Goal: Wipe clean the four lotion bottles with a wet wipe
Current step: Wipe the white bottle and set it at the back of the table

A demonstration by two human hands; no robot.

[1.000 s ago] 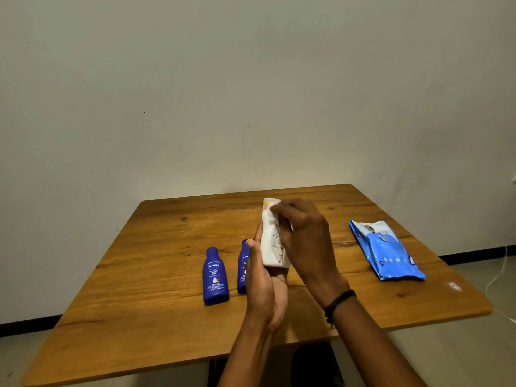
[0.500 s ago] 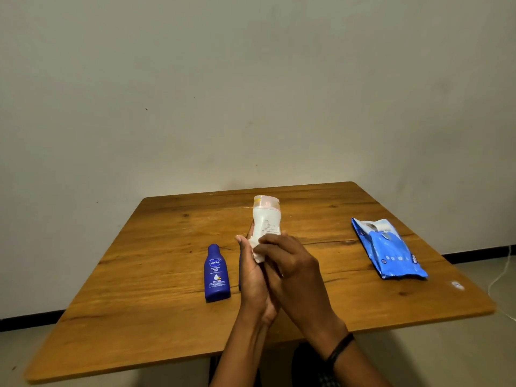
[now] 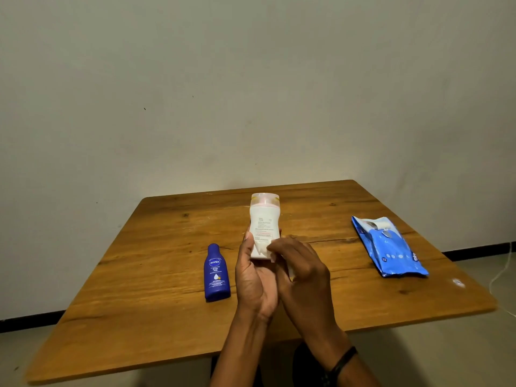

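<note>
My left hand (image 3: 255, 277) holds a white lotion bottle (image 3: 264, 219) upright above the table, its clear cap pointing up and its printed back label facing me. My right hand (image 3: 303, 270) presses a small white wet wipe (image 3: 264, 250) against the bottle's lower part, fingers curled over it. A dark blue lotion bottle (image 3: 216, 272) lies flat on the wooden table (image 3: 156, 275) just left of my left hand. Other bottles are hidden behind my hands.
A blue wet-wipe pack (image 3: 389, 247) lies on the table's right side, its flap open at the far end. The table stands against a plain wall. A white cable (image 3: 502, 272) runs on the floor to the right.
My right hand slid the wipe from the bottle's upper part down to its base. The bottle turned more upright, and my hands now cover the second blue bottle.
</note>
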